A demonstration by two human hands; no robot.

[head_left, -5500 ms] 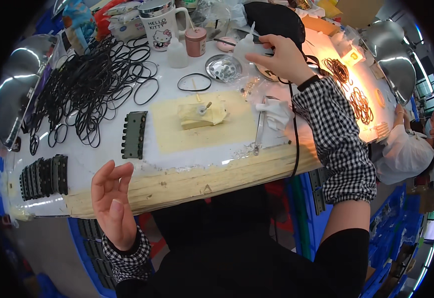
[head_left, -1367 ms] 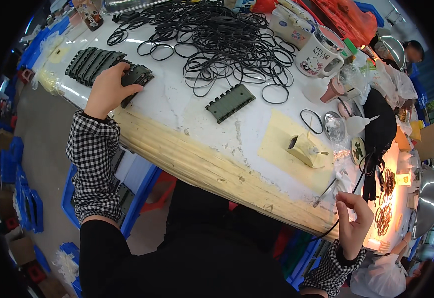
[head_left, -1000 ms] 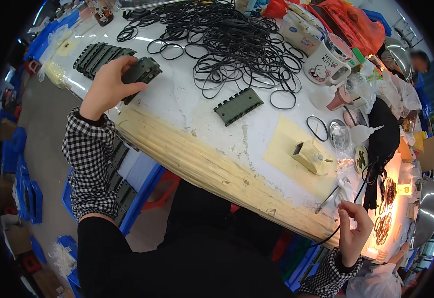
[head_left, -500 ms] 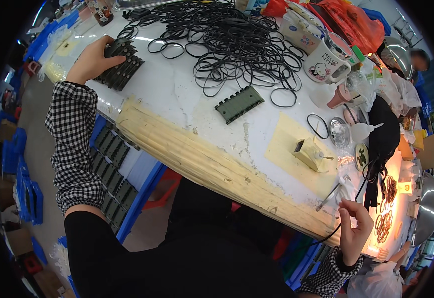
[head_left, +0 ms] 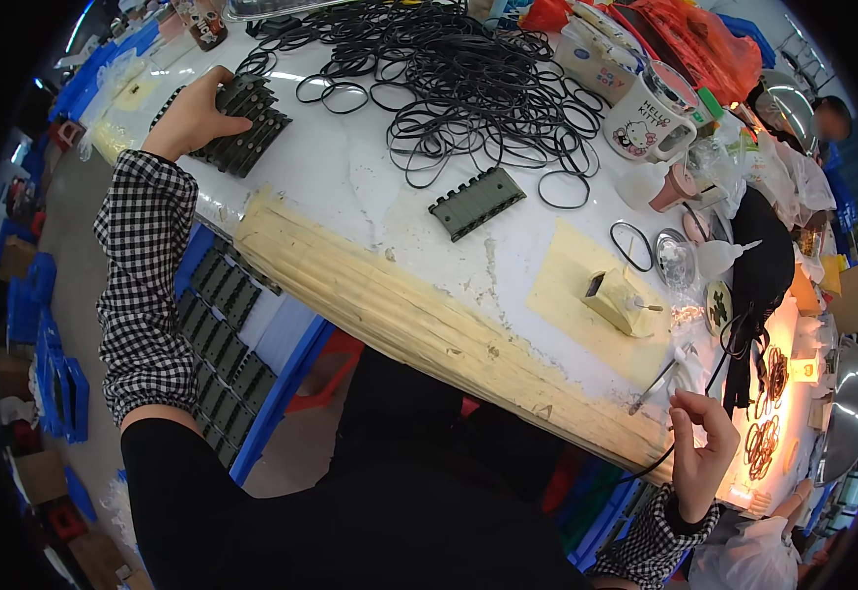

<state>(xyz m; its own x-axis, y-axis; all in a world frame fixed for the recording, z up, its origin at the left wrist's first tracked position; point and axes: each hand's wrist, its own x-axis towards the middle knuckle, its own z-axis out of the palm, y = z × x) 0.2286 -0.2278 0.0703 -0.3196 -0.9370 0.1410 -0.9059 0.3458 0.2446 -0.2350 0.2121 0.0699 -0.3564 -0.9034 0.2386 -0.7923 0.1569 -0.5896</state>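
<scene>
My left hand (head_left: 195,116) is closed around the left side of a row of dark green slotted plastic parts (head_left: 250,133) at the table's far left, its thumb lying along the near side. A single part (head_left: 476,203) of the same kind lies alone, mid-table. At the lower right, over the table edge, my right hand (head_left: 704,447) has its fingers curled and thumb close to the forefinger; whatever is between them, if anything, I cannot make out. Just beyond its fingertips are a thin pen-like tool (head_left: 651,387) and a crumpled white wad (head_left: 686,372).
Black rubber rings (head_left: 478,93) lie in a big tangle across the back. A small taped block (head_left: 624,303) sits on yellow paper (head_left: 559,280). A white mug (head_left: 642,123) stands at the right back. Below the taped table edge (head_left: 370,280), green parts fill a blue tray (head_left: 277,403).
The whole view has shifted very slightly. My left hand remains on the row of green parts, and my right hand keeps its curled pose by the table edge.
</scene>
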